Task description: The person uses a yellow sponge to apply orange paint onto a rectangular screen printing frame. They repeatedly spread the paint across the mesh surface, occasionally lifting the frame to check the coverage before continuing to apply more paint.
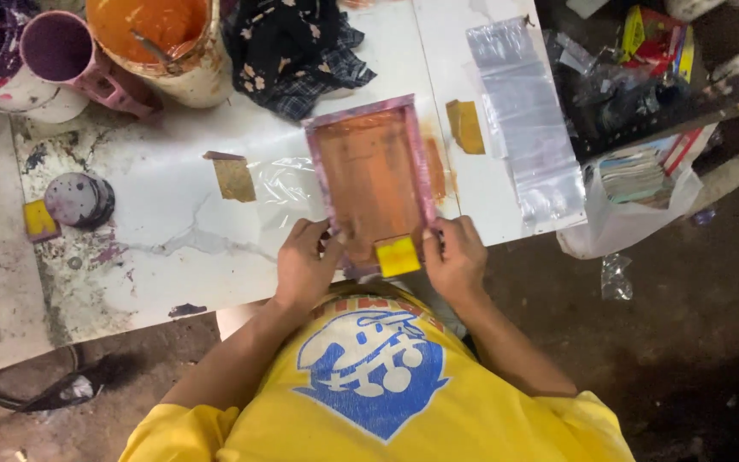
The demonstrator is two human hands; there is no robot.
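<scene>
Pink-framed orange screen [372, 175], yellow squeegee [398, 256], possibly floral-and-plaid dark cloth [292, 47], orange-stained bucket [164, 43]

A white worktable [173, 231] with a cracked, paint-stained top fills the upper left of the view, its surface smeared with purple and orange. At its far edge stand an orange paint bucket [168, 43] and a purple mug [66, 51], beside a crumpled dark cloth [292, 51]. The floor [686, 342] is dark, dusty concrete, dimly lit. To the right, a white plastic bag [635, 205] hangs below a cluttered shelf [669, 77].
</scene>
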